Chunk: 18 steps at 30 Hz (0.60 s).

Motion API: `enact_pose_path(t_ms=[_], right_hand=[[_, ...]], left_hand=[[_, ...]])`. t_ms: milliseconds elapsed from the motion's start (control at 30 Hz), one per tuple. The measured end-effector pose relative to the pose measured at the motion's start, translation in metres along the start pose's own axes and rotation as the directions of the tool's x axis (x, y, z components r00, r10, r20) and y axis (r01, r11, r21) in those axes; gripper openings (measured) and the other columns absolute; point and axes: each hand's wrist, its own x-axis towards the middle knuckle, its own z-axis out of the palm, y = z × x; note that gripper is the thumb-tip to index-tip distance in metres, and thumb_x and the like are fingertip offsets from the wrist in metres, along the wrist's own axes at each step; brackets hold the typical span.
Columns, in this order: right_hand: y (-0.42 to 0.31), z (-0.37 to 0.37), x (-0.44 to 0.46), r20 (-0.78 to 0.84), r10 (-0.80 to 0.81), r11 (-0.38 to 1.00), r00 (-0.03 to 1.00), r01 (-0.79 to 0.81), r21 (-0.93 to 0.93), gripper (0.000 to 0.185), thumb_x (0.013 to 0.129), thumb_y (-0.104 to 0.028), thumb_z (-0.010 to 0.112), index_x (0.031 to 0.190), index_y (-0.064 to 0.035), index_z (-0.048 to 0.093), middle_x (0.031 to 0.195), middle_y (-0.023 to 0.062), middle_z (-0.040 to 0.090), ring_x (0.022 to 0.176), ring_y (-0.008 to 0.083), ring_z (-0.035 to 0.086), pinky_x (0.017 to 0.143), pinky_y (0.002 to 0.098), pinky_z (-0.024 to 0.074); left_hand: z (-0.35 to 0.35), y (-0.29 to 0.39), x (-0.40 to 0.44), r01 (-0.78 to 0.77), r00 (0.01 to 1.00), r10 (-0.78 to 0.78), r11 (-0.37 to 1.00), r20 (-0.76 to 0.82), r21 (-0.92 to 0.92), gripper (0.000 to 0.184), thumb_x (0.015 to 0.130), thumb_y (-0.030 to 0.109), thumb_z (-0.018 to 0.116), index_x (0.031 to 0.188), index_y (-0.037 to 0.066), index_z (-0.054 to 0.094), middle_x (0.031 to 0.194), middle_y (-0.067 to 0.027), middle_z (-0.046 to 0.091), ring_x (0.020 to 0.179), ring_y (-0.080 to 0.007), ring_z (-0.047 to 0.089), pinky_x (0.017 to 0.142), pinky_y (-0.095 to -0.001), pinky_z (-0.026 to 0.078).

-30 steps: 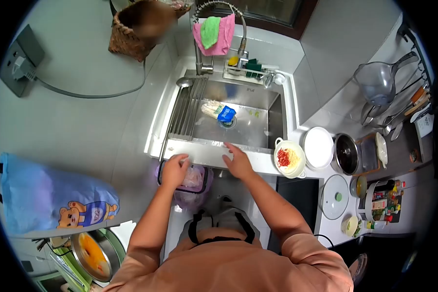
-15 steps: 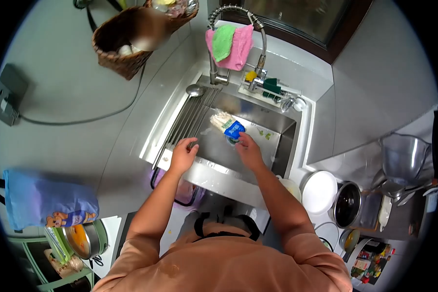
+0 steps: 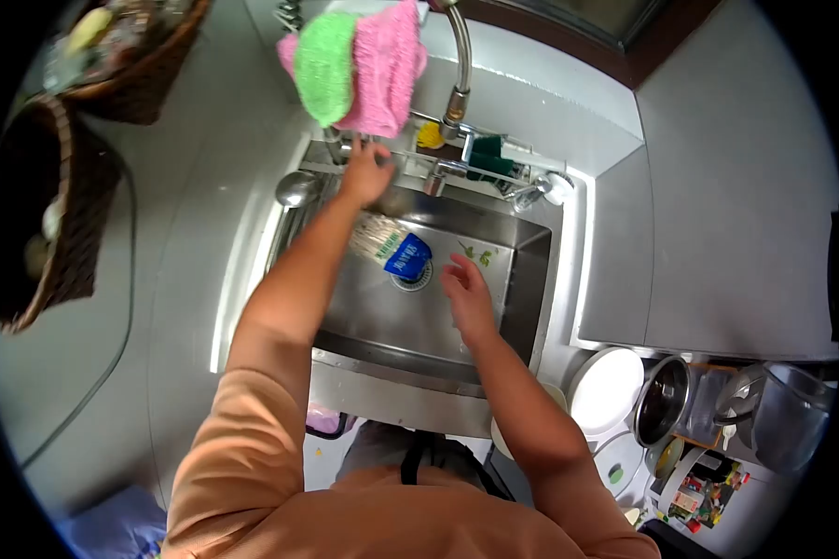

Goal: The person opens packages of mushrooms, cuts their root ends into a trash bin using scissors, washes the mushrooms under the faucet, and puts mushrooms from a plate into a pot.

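My left hand [image 3: 367, 173] reaches to the back of the sink, its fingers stretched out at the base of the tap [image 3: 337, 147] below the hanging cloths. Whether the fingertips touch the tap, I cannot tell. Over the right part of the sink basin [image 3: 382, 321] hovers my right hand [image 3: 469, 300], open and holding nothing. Between and below my hands lies a clear packet of enoki mushrooms [image 3: 391, 246] with a blue label, partly over the drain [image 3: 410, 279]. Bits of green leaf [image 3: 478, 253] rest on the basin floor.
A green cloth [image 3: 326, 70] and a pink cloth [image 3: 387, 74] hang from the tap. A ladle [image 3: 297, 189] lies at the sink's left edge. Behind the basin is a rack with a green scrubber [image 3: 488, 158]. Wicker baskets [image 3: 89, 205] stand left; a white bowl [image 3: 606, 389] sits right.
My left hand has moved forward from the sink's front left to the tap. My right hand stays over the basin. The view has shifted closer to the sink; the mushroom packet still lies there.
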Motion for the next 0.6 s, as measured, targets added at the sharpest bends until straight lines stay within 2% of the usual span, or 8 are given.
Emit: enact_pose_path(t_ms=[133, 200, 300, 333, 400, 500, 533, 600], right_hand=[[0.012, 0.004, 0.015, -0.041, 0.03, 0.992, 0.999, -0.024, 0.121, 0.041, 0.09, -0.019, 0.057, 0.127, -0.0055, 0.049, 0.114, 0.0064, 0.057, 0.093, 0.0119, 0.054, 0.081, 0.0254, 0.0442], [0.011, 0.024, 0.029, -0.055, 0.008, 0.964, 0.998, 0.007, 0.265, 0.04, 0.091, -0.02, 0.056, 0.127, -0.0042, 0.049, 0.113, 0.0056, 0.057, 0.091, 0.0114, 0.053, 0.078, 0.0251, 0.0445], [0.017, 0.061, 0.052, -0.03, -0.033, 0.875, 0.999, 0.043, 0.482, 0.034, 0.092, -0.022, 0.056, 0.119, -0.0015, 0.054, 0.105, 0.004, 0.059, 0.086, 0.0109, 0.053, 0.074, 0.025, 0.0441], [0.011, 0.068, 0.055, -0.045, -0.026, 0.874, 0.999, 0.044, 0.484, 0.029, 0.092, -0.021, 0.056, 0.113, -0.0013, 0.057, 0.1, 0.0039, 0.06, 0.083, 0.0108, 0.054, 0.072, 0.0256, 0.0445], [-0.001, 0.082, 0.057, -0.064, -0.004, 0.876, 0.998, 0.035, 0.48, 0.021, 0.091, -0.02, 0.056, 0.1, -0.0009, 0.062, 0.089, 0.0037, 0.062, 0.077, 0.0107, 0.056, 0.067, 0.0267, 0.0453], [0.018, 0.077, 0.068, 0.142, 0.076, 0.838, 0.987, -0.14, 0.527, 0.021, 0.09, -0.021, 0.058, 0.083, -0.0015, 0.061, 0.072, 0.0027, 0.06, 0.063, 0.0108, 0.054, 0.056, 0.027, 0.0421], [-0.01, 0.074, 0.059, 0.277, 0.145, 0.7, 0.95, -0.296, 0.65, 0.024, 0.088, -0.022, 0.059, 0.075, -0.0021, 0.057, 0.062, 0.0015, 0.055, 0.055, 0.0097, 0.049, 0.051, 0.0282, 0.0394], [-0.034, 0.08, 0.045, 0.075, 0.162, 0.895, 0.984, -0.179, 0.408, 0.024, 0.087, -0.022, 0.06, 0.073, -0.0028, 0.056, 0.057, 0.0019, 0.049, 0.052, 0.0101, 0.047, 0.05, 0.0289, 0.0391]], left_hand=[[-0.001, -0.002, 0.016, -0.037, 0.969, 0.019, 0.997, 0.246, 0.069, 0.03, 0.076, 0.018, 0.059, 0.105, 0.011, 0.059, 0.14, -0.0219, 0.037, 0.113, -0.0343, 0.052, 0.095, -0.0361, 0.041], [-0.009, -0.018, -0.002, -0.201, 0.962, 0.17, 0.97, 0.212, 0.133, 0.029, 0.079, 0.013, 0.056, 0.107, 0.008, 0.059, 0.145, -0.022, 0.031, 0.108, -0.0311, 0.057, 0.093, -0.0342, 0.043], [0.008, -0.001, -0.072, 0.027, 0.998, -0.007, 0.951, 0.065, -0.309, 0.021, 0.087, 0.014, 0.054, 0.107, 0.009, 0.061, 0.13, -0.0153, 0.053, 0.097, -0.0217, 0.061, 0.083, -0.0293, 0.047], [0.023, -0.001, -0.09, 0.215, 0.965, -0.105, 0.844, 0.242, -0.491, 0.026, 0.094, 0.022, 0.048, 0.111, 0.007, 0.06, 0.117, -0.0111, 0.062, 0.098, -0.0202, 0.061, 0.082, -0.0281, 0.046], [0.042, 0.033, -0.124, 0.53, 0.848, -0.269, 0.382, 0.457, -0.758, 0.035, 0.095, 0.031, 0.045, 0.112, 0.005, 0.061, 0.111, -0.0088, 0.063, 0.097, -0.0212, 0.061, 0.085, -0.0293, 0.046], [0.05, 0.041, -0.145, 0.454, 0.802, -0.285, -0.281, 0.525, -0.846, 0.04, 0.095, 0.037, 0.045, 0.11, 0.004, 0.062, 0.11, -0.0105, 0.063, 0.096, -0.021, 0.06, 0.085, -0.0302, 0.047], [0.041, 0.054, -0.149, 0.421, 0.832, -0.16, -0.441, 0.532, -0.792, 0.042, 0.093, 0.034, 0.048, 0.113, -0.001, 0.057, 0.108, -0.0103, 0.062, 0.099, -0.0204, 0.059, 0.087, -0.0305, 0.046], [0.031, 0.07, -0.158, 0.41, 0.856, -0.004, -0.603, 0.516, -0.685, 0.041, 0.092, 0.034, 0.049, 0.113, -0.001, 0.057, 0.108, -0.0104, 0.062, 0.099, -0.0209, 0.059, 0.087, -0.031, 0.046]])
